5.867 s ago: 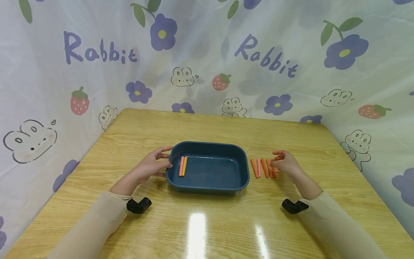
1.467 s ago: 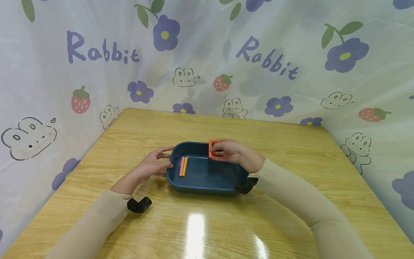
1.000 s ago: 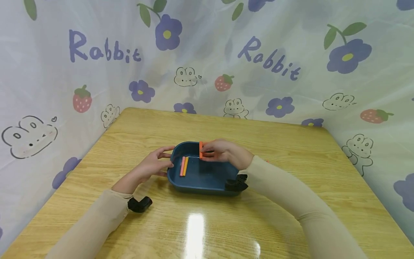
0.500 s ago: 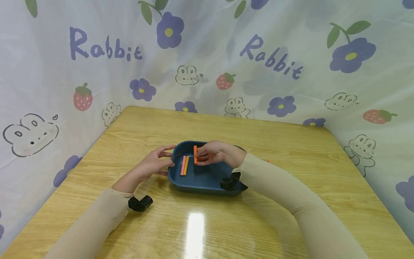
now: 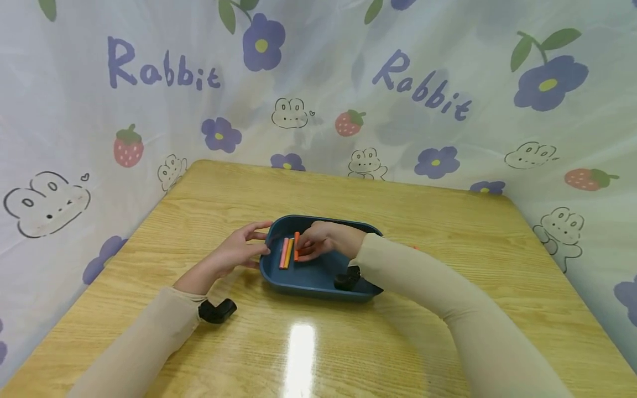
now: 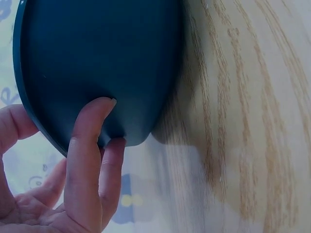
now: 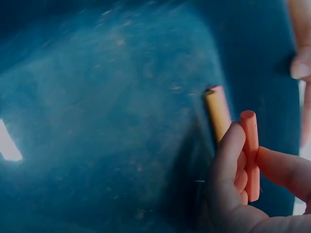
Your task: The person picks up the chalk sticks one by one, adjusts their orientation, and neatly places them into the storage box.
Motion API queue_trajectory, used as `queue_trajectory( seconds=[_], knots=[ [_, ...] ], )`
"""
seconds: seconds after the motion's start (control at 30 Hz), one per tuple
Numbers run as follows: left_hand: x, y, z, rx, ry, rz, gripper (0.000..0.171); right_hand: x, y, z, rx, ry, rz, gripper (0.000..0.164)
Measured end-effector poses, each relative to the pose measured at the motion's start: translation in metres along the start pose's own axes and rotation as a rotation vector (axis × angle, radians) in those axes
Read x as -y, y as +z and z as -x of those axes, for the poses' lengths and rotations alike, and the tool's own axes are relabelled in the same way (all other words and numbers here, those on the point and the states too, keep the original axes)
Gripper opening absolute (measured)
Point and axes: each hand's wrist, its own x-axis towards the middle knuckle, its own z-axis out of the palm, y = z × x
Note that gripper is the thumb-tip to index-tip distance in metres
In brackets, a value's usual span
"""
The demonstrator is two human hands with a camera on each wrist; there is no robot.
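An orange chalk stick point(image 7: 250, 155) is pinched between the thumb and fingers of my right hand point(image 5: 325, 240), held inside the blue tray point(image 5: 318, 291). Just left of it in the head view, a pink chalk stick point(image 5: 284, 253) and a yellow chalk stick point(image 5: 288, 254) lie side by side on the tray floor. My left hand point(image 5: 239, 247) rests against the tray's left end, its fingers spread. In the left wrist view the fingertips point(image 6: 108, 108) touch the tray's outer wall. My right hand and sleeve hide the tray's right part.
On the wooden table point(image 5: 239, 354), the orange tip of a chalk stick point(image 5: 416, 248) shows behind my right sleeve. Black wrist cameras sit on the left wrist point(image 5: 217, 311) and right wrist point(image 5: 347, 278). A patterned curtain point(image 5: 318, 72) stands behind the table.
My right hand came from the chalk row on the right, carrying the orange stick over the tray, then left and down beside the yellow one. My left hand stays at the tray's end.
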Motion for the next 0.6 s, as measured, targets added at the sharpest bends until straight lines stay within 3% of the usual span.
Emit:
queue_trajectory(
  seconds=[0.27, 0.6],
  knots=[
    [-0.0001, -0.0004, 0.0002, 0.005, 0.006, 0.008, 0.061, -0.0016, 0.0064, -0.0012, -0.025, 0.017, -0.014, 0.029],
    [-0.0019, -0.0004, 0.0012, 0.004, 0.004, -0.009, 0.061, 0.0009, -0.0019, 0.0038, 0.036, -0.019, -0.014, 0.039]
  ],
)
